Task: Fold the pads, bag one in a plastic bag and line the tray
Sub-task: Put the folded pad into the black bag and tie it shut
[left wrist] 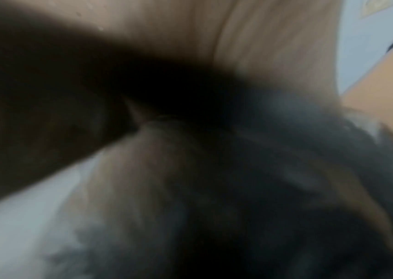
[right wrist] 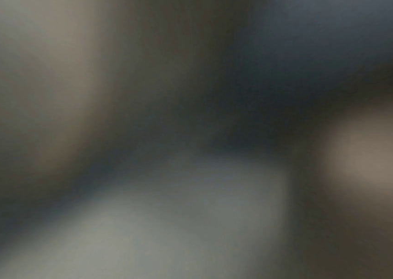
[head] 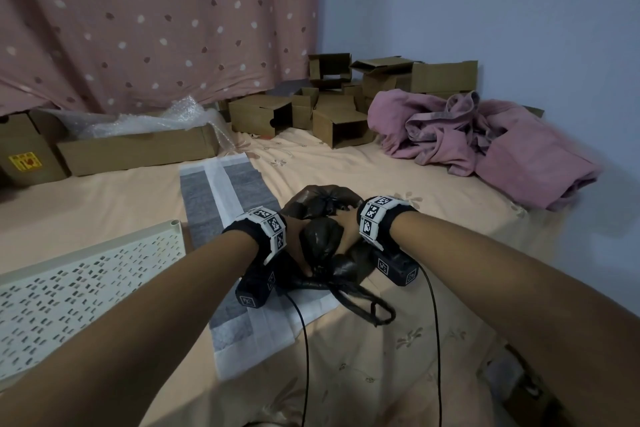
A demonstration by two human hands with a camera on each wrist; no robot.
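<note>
Near the middle of the bed (head: 398,184), both the left hand (head: 298,243) and the right hand (head: 348,229) clutch the black plastic bag (head: 320,239), apparently to bunch it shut, over the folded pad (head: 221,198) lying beside the perforated tray (head: 86,274) it seems meant to line.

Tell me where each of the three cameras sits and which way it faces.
Head: worn on the head, looks forward and down at the bed; both forearms show, left hand and right hand gripping the black bag.
Left wrist: looks along the hand; blurred skin, dark bag.
Right wrist: too blurred to tell.
Shared: head and left wrist both show the bag.
</note>
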